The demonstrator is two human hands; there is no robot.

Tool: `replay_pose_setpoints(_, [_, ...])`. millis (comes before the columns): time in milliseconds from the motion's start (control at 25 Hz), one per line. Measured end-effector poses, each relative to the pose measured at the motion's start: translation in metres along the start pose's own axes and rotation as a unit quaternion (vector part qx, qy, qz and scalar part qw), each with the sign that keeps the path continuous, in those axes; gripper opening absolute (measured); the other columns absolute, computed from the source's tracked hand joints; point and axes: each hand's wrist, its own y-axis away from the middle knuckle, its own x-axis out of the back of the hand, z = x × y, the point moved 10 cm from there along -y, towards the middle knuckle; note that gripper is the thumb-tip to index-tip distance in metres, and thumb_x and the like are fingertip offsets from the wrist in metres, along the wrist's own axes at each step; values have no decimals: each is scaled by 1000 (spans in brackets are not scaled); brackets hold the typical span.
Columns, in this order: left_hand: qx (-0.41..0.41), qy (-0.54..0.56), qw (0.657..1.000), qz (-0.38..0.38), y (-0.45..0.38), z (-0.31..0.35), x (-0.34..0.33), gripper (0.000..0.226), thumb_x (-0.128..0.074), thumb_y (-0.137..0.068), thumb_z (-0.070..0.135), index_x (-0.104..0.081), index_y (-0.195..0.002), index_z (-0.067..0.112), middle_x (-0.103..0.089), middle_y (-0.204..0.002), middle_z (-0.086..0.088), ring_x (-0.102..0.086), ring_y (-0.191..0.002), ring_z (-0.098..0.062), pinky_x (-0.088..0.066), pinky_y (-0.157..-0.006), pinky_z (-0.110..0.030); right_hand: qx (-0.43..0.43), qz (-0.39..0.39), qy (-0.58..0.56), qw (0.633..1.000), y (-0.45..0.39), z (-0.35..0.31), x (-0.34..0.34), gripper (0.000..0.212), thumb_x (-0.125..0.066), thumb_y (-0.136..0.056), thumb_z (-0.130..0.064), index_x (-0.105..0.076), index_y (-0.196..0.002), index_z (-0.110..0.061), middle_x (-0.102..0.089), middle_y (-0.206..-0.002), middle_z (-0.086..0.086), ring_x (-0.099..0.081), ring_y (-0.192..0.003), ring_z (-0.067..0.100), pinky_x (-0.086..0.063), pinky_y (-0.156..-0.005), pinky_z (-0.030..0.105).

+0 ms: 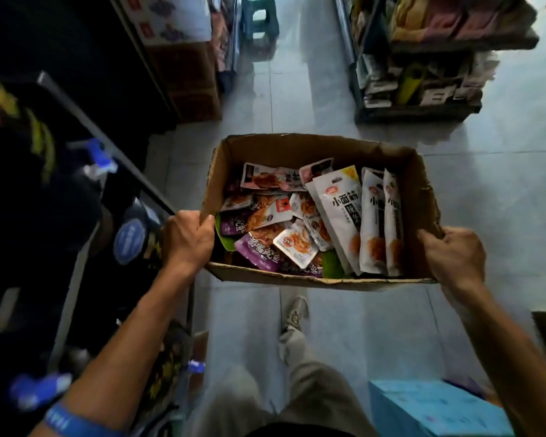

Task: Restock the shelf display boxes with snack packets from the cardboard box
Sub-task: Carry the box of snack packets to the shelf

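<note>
An open brown cardboard box (297, 146) hangs above the tiled floor in front of me. My left hand (186, 239) grips its left wall near the front corner. My right hand (454, 257) grips its right wall. Inside lie several snack packets: small purple ones (259, 250) and small white ones (297, 244) piled at the left, and tall white pouches (341, 203) standing along the right side. The dark shelf (85, 127) at my left holds goods too dim to make out.
A tiled aisle (284, 89) runs ahead between shelving. Stacked cartons (186, 77) stand at the left, and a loaded rack (423, 80) at the right. A green stool (259, 17) stands far down the aisle. A light blue carton (435, 408) sits by my right leg.
</note>
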Motion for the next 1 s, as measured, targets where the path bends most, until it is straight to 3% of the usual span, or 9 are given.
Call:
replay_pose_setpoints(160, [22, 3, 1000, 14, -118, 60, -6, 43, -57, -91, 32, -55, -61, 1, -57, -68, -31, -65, -71, -43, -43, -60, -39, 12, -19, 6, 1000, -126, -86, -8, 39, -66, -91, -28, -62, -64, 0, -51, -53, 13, -54, -55, 29, -36, -53, 35])
replay_pose_setpoints(280, [42, 21, 999, 16, -217, 104, -15, 43, -58, -93, 26, -50, -54, 11, -52, -59, -17, -64, -68, -38, -41, -60, -37, 30, -29, 4, 999, -221, -157, -19, 38, -63, -94, -27, -62, -65, -2, -51, -52, 8, -53, -51, 26, -36, -49, 27])
replay_pose_setpoints(440, [27, 66, 997, -6, -361, 146, -44, 48, -56, -90, 28, -44, -46, 11, -51, -51, -13, -63, -63, -43, -46, -54, -40, 51, -39, 13, 998, -340, -243, -55, 36, -60, -96, -25, -61, -68, -2, -49, -52, 8, -47, -48, 22, -30, -46, 24])
replay_pose_setpoints(760, [30, 26, 999, -30, -655, 249, -63, 45, -58, -91, 25, -44, -49, 13, -63, -65, -24, -65, -65, -39, -49, -59, -41, 34, -37, 27, 998, -575, -418, -117, 35, -59, -97, -24, -63, -67, -5, -54, -55, 11, -51, -51, 25, -33, -48, 26])
replay_pose_setpoints(880, [25, 19, 999, -25, -759, 292, -75, 42, -56, -90, 31, -52, -54, 8, -65, -66, -24, -65, -65, -37, -45, -58, -38, 19, -41, 2, 999, -671, -469, -142, 35, -59, -97, -24, -64, -66, -7, -56, -55, 13, -54, -52, 29, -38, -50, 31])
replay_pose_setpoints(1000, [39, 3, 999, -35, -874, 340, -106, 38, -57, -95, 26, -66, -66, 4, -59, -63, -10, -58, -64, -30, -37, -58, -32, 19, -36, 0, 999, -777, -521, -172, 38, -60, -96, -22, -60, -61, -9, -53, -51, 9, -50, -48, 24, -32, -47, 26])
